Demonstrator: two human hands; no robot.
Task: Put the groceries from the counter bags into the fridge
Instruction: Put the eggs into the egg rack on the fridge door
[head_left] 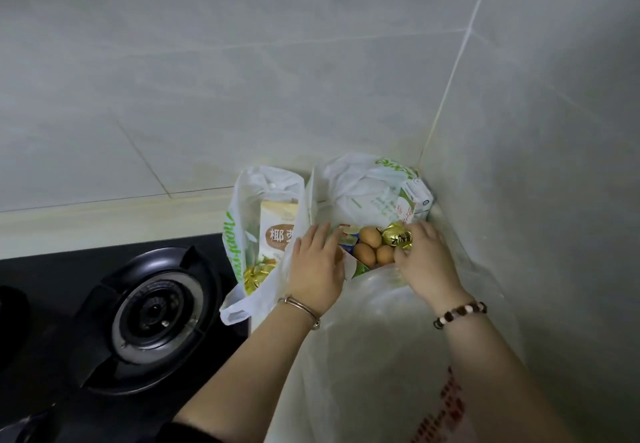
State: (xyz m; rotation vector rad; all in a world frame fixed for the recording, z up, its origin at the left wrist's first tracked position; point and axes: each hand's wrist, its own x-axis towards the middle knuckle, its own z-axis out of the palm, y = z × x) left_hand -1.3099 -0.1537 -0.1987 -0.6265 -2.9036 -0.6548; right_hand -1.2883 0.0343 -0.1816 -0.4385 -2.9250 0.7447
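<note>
Two white plastic bags stand in the counter corner. The left bag point(242, 234) holds a cream carton point(278, 231) and gold-wrapped items point(256, 274). The right bag point(349, 186) is spread apart and shows three brown eggs point(369, 236), a gold foil-wrapped item point(398, 236) and a green-and-white carton point(417, 202). My left hand point(317, 269) grips the bag's left edge. My right hand point(424, 262) pinches the bag's near edge beside the gold item; whether it touches the gold item is unclear.
A black gas hob point(104, 321) with a round burner point(156, 314) lies to the left of the bags. Tiled walls point(242, 79) meet in the corner behind them. A large clear plastic bag point(391, 356) with red print lies under my forearms.
</note>
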